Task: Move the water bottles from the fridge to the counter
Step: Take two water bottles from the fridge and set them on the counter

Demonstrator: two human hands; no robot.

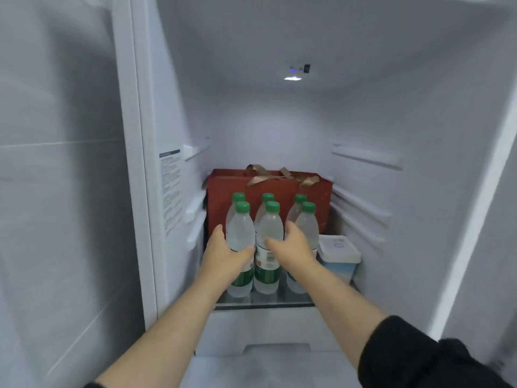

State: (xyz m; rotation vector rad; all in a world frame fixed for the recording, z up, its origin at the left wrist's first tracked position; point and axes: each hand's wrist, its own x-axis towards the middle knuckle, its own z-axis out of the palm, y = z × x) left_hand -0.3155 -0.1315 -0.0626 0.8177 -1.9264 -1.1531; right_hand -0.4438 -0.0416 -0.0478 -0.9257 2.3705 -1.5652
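Note:
Several clear water bottles with green caps and green labels stand in two rows on a glass fridge shelf (265, 302). My left hand (223, 253) wraps the front left bottle (240, 231), fingers on its left side and thumb across its front. My right hand (296, 247) wraps the front middle bottle (270, 225), with the thumb across its front and the fingers reaching between it and the front right bottle (307, 225). The three rear bottles are mostly hidden behind the front row. All bottles stand upright on the shelf.
A red gift bag (279, 189) with gold ribbon handles stands right behind the bottles. A white lidded container (340, 253) sits to their right on the same shelf. White fridge walls with shelf rails close in both sides; a white drawer (251, 331) lies below.

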